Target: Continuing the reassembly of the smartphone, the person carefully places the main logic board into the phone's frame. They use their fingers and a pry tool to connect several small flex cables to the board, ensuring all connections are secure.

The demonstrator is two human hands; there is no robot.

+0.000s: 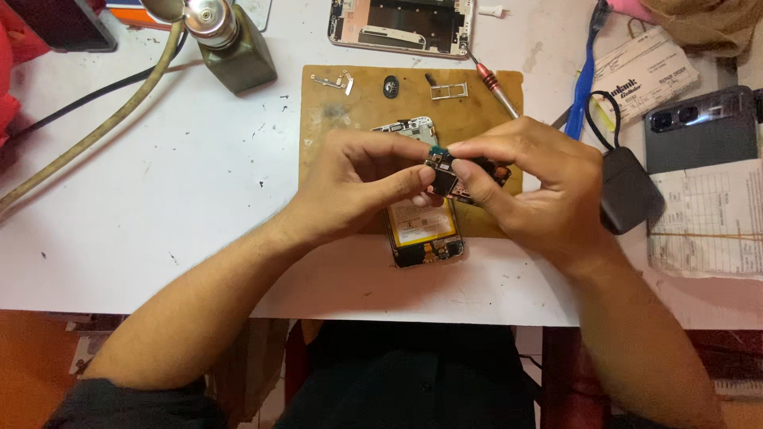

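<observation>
hands are held together above a brown work mat (334,119) on a white table (159,206). a small circuit board (455,176) is pinched between them: the left hand (358,187) grips its near edge with thumb and forefinger closed narrow, and the right hand (540,187) clamps the far part with bent fingers. directly beneath, an opened phone (421,230) with a yellow battery is laid on the mat, its upper half hidden by the hands. at the mat's far edge a small metal bracket (334,80), a dark oval part (390,86) and a sim tray (448,91) are set apart from each other, and a red-handled screwdriver (497,89) is laid slanting at the corner. beyond the mat a phone frame (401,28) is placed. a green bottle (234,44) and a tan hose (87,135) are seen to the left; a black charger (628,191), a dark phone (699,127) and paper forms (707,222) to the right.
</observation>
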